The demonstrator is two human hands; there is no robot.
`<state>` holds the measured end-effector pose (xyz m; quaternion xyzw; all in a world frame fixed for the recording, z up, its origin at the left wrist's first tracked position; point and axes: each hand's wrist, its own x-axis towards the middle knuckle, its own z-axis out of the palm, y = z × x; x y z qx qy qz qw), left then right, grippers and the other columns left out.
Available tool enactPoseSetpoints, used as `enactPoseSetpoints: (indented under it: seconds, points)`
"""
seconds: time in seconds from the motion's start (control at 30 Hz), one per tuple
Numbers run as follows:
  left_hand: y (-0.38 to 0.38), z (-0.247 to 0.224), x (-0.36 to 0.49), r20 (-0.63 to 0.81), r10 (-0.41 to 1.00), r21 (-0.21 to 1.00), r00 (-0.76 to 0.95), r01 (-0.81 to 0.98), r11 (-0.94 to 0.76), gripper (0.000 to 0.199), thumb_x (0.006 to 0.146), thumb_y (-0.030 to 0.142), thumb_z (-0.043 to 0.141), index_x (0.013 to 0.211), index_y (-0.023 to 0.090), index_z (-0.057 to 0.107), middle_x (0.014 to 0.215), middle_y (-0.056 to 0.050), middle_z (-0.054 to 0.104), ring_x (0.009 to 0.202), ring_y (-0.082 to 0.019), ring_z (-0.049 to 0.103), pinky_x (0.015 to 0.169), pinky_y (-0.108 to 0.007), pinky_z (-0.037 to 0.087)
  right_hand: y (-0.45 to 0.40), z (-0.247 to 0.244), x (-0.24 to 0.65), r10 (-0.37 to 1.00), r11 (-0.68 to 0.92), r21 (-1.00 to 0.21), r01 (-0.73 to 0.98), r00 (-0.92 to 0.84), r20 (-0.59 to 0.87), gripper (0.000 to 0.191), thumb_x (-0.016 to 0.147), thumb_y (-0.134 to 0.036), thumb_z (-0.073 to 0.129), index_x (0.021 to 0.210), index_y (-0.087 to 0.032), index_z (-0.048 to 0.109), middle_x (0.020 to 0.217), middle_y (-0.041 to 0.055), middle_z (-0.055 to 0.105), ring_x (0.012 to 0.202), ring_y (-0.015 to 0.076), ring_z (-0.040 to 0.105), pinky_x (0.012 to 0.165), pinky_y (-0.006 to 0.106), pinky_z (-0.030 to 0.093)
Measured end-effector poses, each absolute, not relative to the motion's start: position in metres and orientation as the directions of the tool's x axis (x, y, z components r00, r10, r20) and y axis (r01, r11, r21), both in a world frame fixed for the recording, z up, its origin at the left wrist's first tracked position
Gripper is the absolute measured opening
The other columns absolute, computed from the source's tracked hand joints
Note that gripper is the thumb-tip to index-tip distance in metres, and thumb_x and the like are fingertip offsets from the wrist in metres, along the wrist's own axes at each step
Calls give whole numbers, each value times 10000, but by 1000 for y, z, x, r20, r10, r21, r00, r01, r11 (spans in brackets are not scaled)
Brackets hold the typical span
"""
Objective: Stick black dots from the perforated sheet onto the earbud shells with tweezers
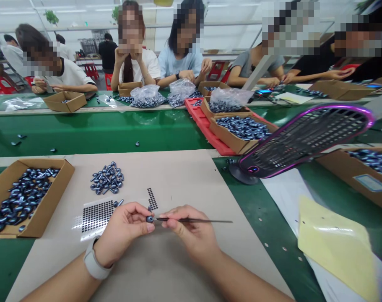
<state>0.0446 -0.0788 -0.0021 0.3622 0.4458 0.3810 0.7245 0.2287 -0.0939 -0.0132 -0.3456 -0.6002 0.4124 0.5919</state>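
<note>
A small, glossy dark-blue earbud (149, 219) sits pinched between the thumb and fingertips of the person's left hand (121, 233), just above the brown paper sheet (165, 268) and not resting on it. The right hand (191, 230) is closed too, gripping slim metal tweezers (193, 220) whose tip meets the earbud from the right, while their long shank runs out past that hand. A pale watch band (96, 260) circles the left wrist. Directly beyond the left hand lies a clear backing sheet dotted with rows of tiny dark pieces (96, 216), and a narrow strip of the same dots (152, 198) sits just ahead of the fingertips. Farther ahead of the left hand, a loose heap of matching earbuds (107, 178) lies on the paper, and to its left a shallow cardboard tray (30, 197) holds many more. Well to the right of the right hand stand a desk fan with a purple rim (307, 138) and a yellow sheet (332, 243), and another cardboard tray of earbuds (360, 176) sits beyond them. Far ahead of both hands, across the green tabletop (99, 134), a red rack (206, 126) carries more boxes, and a row of co-workers (137, 67) sits with bags and trays before them.
</note>
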Motion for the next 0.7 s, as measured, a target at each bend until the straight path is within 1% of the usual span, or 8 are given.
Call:
enactPoseSetpoints:
  seconds: [0.07, 0.13, 0.23, 0.37, 0.43, 0.57, 0.63, 0.7]
  points:
    - [-79, -2, 44, -375, 868, 867, 324, -207, 452, 313, 520, 187, 926, 723, 138, 692, 694, -6, 704, 629, -84, 616, 598, -172, 498, -91, -13, 229, 957, 269, -951, -151, -70, 281, 151, 840, -333, 733, 791, -194, 697, 728, 59, 769, 594, 156, 731, 579, 249, 605]
    - [-78, -1, 43, -382, 864, 872, 330, -182, 455, 305, 521, 174, 914, 724, 136, 689, 657, 5, 687, 603, -82, 603, 577, -170, 486, -90, -11, 230, 978, 174, -968, -180, -83, 191, 220, 805, -387, 762, 755, -185, 689, 687, 51, 754, 560, 148, 712, 560, 244, 591]
    - [-78, -1, 43, -398, 857, 872, 328, -156, 465, 289, 525, 162, 893, 719, 136, 679, 613, 24, 658, 568, -76, 581, 564, -174, 474, -91, -8, 231, 986, 137, -977, -161, -76, 151, 239, 773, -414, 787, 736, -194, 699, 676, 45, 745, 569, 144, 696, 575, 250, 573]
    - [-77, 0, 43, -422, 849, 864, 317, -143, 483, 284, 519, 160, 876, 717, 135, 673, 627, 24, 655, 590, -80, 584, 580, -178, 471, -92, -9, 232, 990, 118, -978, -170, -53, 129, 208, 755, -399, 806, 730, -212, 717, 693, 41, 752, 588, 142, 689, 595, 252, 558]
    - [-77, 0, 43, -425, 849, 864, 314, -137, 484, 283, 521, 166, 871, 719, 136, 670, 621, 25, 649, 589, -78, 575, 570, -173, 456, -91, -10, 232, 997, 55, -969, -242, -38, 66, 223, 725, -400, 830, 719, -213, 709, 695, 34, 756, 571, 131, 686, 585, 237, 552]
    - [-78, -1, 44, -439, 844, 864, 309, -111, 490, 293, 524, 186, 868, 728, 140, 662, 600, 34, 631, 573, -71, 549, 564, -167, 434, -83, -8, 233, 990, -116, -896, -428, 18, -137, 335, 635, -445, 877, 681, -195, 659, 648, 21, 741, 505, 112, 651, 526, 211, 520]
    - [-78, -3, 44, -456, 834, 860, 311, -90, 503, 306, 519, 202, 871, 736, 142, 663, 616, 28, 639, 585, -74, 552, 577, -169, 438, -78, -6, 234, 976, -168, -869, -465, 47, -214, 389, 586, -464, 893, 658, -184, 633, 617, 18, 722, 483, 110, 630, 494, 209, 498]
    - [-78, -5, 44, -468, 824, 857, 318, -62, 511, 316, 519, 228, 876, 741, 147, 666, 631, 23, 643, 599, -81, 554, 586, -171, 442, -75, -4, 236, 966, -179, -870, -459, 84, -244, 411, 569, -471, 893, 655, -179, 617, 613, 21, 714, 475, 111, 621, 477, 210, 487]
